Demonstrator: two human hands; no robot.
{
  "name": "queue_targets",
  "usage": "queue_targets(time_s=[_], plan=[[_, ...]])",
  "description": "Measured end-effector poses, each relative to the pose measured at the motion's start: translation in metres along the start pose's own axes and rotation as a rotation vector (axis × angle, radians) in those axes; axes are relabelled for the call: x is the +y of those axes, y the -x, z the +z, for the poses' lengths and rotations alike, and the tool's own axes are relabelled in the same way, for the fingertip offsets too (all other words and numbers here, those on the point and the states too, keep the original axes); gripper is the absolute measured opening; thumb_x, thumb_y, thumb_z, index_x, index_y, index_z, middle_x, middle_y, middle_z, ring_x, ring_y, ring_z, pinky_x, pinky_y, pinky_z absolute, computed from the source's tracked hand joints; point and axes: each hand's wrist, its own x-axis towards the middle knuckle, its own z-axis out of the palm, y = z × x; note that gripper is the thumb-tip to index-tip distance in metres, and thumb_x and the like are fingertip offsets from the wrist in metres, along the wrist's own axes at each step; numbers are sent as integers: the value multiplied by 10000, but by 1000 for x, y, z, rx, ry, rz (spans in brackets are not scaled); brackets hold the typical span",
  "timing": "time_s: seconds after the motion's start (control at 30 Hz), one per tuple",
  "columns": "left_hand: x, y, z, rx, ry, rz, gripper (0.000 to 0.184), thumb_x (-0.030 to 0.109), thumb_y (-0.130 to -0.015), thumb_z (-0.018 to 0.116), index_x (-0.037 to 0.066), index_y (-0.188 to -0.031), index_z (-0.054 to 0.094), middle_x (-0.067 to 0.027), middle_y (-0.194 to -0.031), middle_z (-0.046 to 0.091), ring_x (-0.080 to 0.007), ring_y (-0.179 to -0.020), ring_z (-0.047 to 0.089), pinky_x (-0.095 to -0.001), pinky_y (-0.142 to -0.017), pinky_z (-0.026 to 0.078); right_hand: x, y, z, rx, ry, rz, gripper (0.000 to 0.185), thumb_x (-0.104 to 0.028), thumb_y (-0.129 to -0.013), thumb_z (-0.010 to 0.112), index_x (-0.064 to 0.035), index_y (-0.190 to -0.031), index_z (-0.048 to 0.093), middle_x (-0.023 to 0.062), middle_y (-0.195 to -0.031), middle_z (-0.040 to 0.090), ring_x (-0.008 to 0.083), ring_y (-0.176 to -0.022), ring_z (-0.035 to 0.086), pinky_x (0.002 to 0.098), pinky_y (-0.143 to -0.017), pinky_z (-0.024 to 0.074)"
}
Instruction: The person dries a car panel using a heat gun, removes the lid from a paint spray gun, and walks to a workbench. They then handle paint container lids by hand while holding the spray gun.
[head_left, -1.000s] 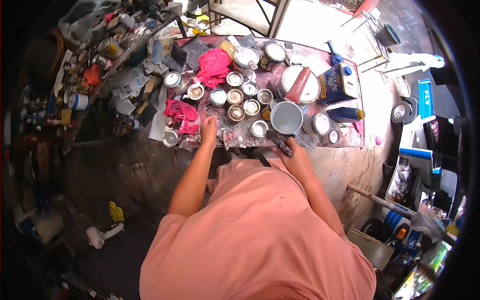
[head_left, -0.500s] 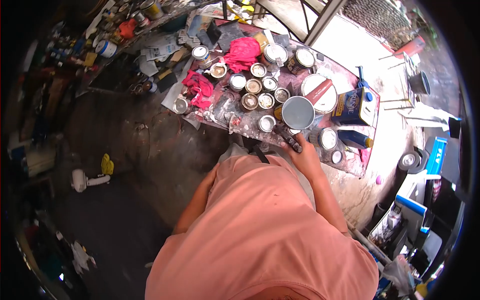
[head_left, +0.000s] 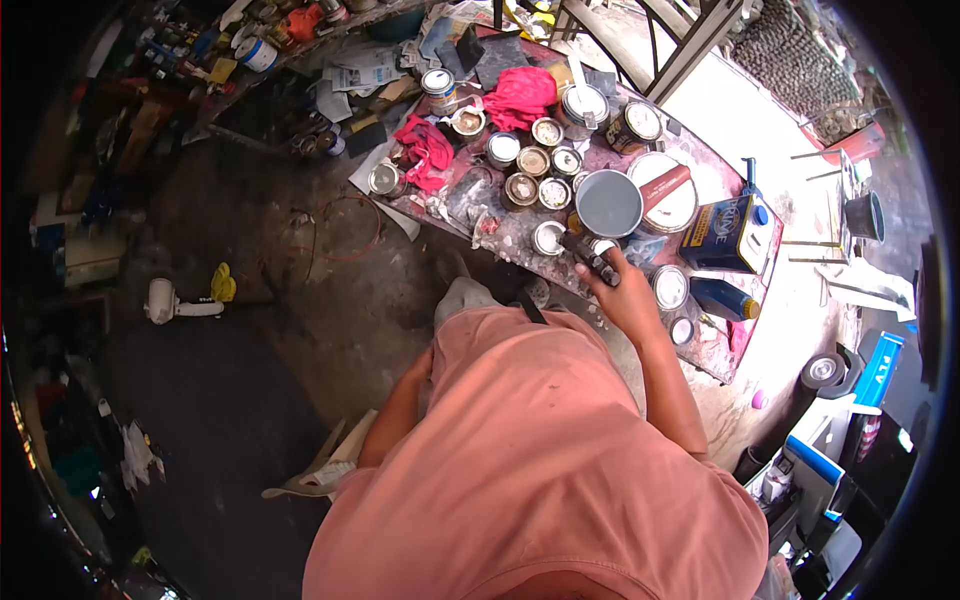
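Observation:
My right hand (head_left: 622,290) is closed around the dark handle of what looks like a spray gun (head_left: 596,264), at the table's near edge. A round, open grey cup (head_left: 609,204) sits just beyond the handle and appears to belong to it. Close by are an open tin of white paint (head_left: 549,238), a tin with a pale top (head_left: 670,287) and a blue bottle with a yellow cap (head_left: 724,299). My left hand (head_left: 424,370) hangs at my hip, its fingers hidden behind the pink shirt.
Several paint tins (head_left: 534,161) crowd the stained table (head_left: 450,215). Pink cloths (head_left: 521,97), a big round white lid (head_left: 665,195) and a blue rectangular can (head_left: 728,233) share it. A white device (head_left: 162,300) is at left; a cluttered trolley (head_left: 825,450) stands right.
My view has shifted, so the table appears farther right. My right hand and the grey cup have moved slightly forward over the tins. The left arm stays at my side.

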Motion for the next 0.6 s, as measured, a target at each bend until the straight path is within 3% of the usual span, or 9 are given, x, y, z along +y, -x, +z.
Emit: queue_targets(time_s=[0.2, 0.37, 0.47, 0.57, 0.6], plan=[[-9, 4, -12, 79, -30, 36, 548, 579, -1031, 534, 63, -1122, 697, -58, -1033, 715, -197, -995, 680, -341, -856, 529, -5, 2, -1, 30, -43, -7, 460, -467, -945, 726, -49, -1109, 629, 246, -962, 734, 491, -943, 676, 507, -782, 524], [31, -13, -7, 404, -394, 260, 540, 577, -1038, 522, 68, -1114, 687, -50, -1024, 705, -188, -994, 675, -340, -851, 526, -1, 1, 2, 48, -21, 0, 459, -467, -953, 718, -56, -1142, 644, 217, -885, 735, 442, -862, 703, 480, -757, 520], [97, 63, 82, 129, -271, 697, 524, 554, -1054, 499, 63, -1140, 661, -66, -1060, 697, -196, -1025, 669, -353, -876, 523, -4, 1, 2, 25, -25, 44, 473, -471, -957, 717, -52, -1167, 650, 193, -790, 717, 371, -764, 716, 448, -711, 516], [154, 199, 208, -540, -75, 1188, 561, 544, -1066, 478, 22, -1242, 583, -136, -1146, 665, -271, -1110, 647, -382, -940, 512, -2, -2, 5, 9, -38, 33, 495, -477, -957, 720, -46, -1193, 655, 174, -727, 698, 314, -694, 709, 425, -678, 512], [163, 238, 237, -760, -39, 1364, 553, 535, -1080, 453, 41, -1315, 533, -179, -1266, 594, -333, -1176, 622, -440, -975, 516, 2, -3, 8, 27, -38, 19, 503, -479, -957, 722, -44, -1201, 655, 172, -722, 698, 304, -684, 708, 421, -674, 514]])
